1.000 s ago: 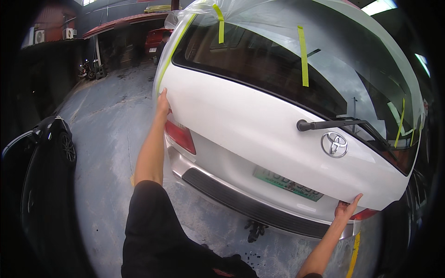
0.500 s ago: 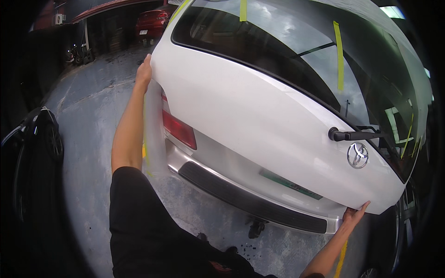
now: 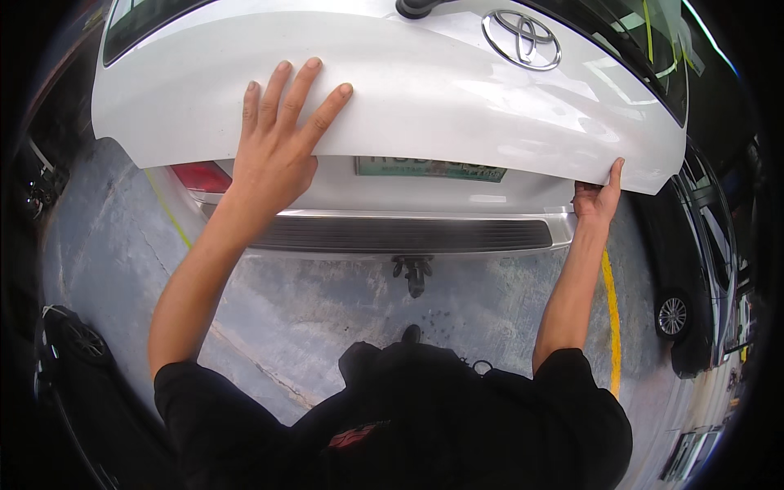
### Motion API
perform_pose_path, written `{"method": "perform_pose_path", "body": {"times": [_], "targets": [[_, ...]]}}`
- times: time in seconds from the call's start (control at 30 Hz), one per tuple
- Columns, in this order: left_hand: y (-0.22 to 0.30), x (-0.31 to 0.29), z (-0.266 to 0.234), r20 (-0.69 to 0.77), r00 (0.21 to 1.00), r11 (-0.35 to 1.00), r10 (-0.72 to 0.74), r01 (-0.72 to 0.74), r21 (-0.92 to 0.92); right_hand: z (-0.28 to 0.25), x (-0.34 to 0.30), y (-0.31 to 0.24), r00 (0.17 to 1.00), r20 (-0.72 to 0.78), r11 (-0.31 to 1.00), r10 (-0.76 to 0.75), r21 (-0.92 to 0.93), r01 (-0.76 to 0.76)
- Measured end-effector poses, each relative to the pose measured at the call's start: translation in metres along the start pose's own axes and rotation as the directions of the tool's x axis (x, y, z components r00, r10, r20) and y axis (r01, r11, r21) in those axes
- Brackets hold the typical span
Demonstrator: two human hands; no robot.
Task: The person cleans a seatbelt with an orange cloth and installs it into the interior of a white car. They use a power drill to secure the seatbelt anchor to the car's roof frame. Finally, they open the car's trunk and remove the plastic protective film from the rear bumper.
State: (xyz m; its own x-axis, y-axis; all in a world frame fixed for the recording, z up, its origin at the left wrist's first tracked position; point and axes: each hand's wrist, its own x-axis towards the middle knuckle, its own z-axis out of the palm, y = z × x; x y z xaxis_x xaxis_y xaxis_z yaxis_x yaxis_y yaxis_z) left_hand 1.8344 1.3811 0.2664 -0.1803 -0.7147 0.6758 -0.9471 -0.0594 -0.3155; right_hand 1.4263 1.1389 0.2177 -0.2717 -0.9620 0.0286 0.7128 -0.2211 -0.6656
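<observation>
A white car tailgate (image 3: pixel 425 106) with a chrome emblem (image 3: pixel 523 39) spans the upper view, tilted out above the rear bumper (image 3: pixel 408 234). My left hand (image 3: pixel 273 167) is open over the tailgate's lower left part, fingers spread and pointing up; whether the palm presses on it I cannot tell. At the lower right edge my right hand (image 3: pixel 598 198) is closed round the tailgate, thumb on the outer face and the other fingers tucked underneath, mostly hidden. Below the edge show a green and white number plate (image 3: pixel 429 169) and a red tail light (image 3: pixel 201 175).
A tow hitch (image 3: pixel 414 276) sticks out under the bumper. One black car (image 3: pixel 694 286) stands at the right beyond a yellow floor line (image 3: pixel 612 327), another dark car (image 3: pixel 82 367) at the lower left. A wiper base (image 3: pixel 416 6) sits at the top.
My left hand has let go of the tailgate's left edge and moved right, onto or over its face. My right hand keeps its hold on the lower edge. The view has turned down and swung round.
</observation>
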Motion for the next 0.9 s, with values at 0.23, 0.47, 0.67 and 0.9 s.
{"method": "perform_pose_path", "body": {"times": [0.23,0.47,0.67,0.9], "targets": [[-0.009,0.0,0.003,-0.178,0.984,0.997,0.02,-0.006,0.078,0.009,-0.017,0.0,0.992,0.112,0.998,-0.06,0.014,0.059],[-0.018,0.003,-0.012,-0.218,0.971,0.995,0.093,-0.082,0.06,-0.011,-0.025,0.014,0.98,0.197,0.948,-0.039,0.319,-0.027],[-0.016,0.01,-0.05,-0.168,0.982,0.979,0.084,-0.051,0.197,-0.02,-0.016,0.103,0.911,0.291,0.931,0.293,-0.306,-0.201],[-0.039,0.012,-0.054,-0.196,0.969,0.984,0.149,-0.126,0.126,0.017,0.06,0.155,0.64,0.764,0.073,-0.082,-0.636,0.768]]}}
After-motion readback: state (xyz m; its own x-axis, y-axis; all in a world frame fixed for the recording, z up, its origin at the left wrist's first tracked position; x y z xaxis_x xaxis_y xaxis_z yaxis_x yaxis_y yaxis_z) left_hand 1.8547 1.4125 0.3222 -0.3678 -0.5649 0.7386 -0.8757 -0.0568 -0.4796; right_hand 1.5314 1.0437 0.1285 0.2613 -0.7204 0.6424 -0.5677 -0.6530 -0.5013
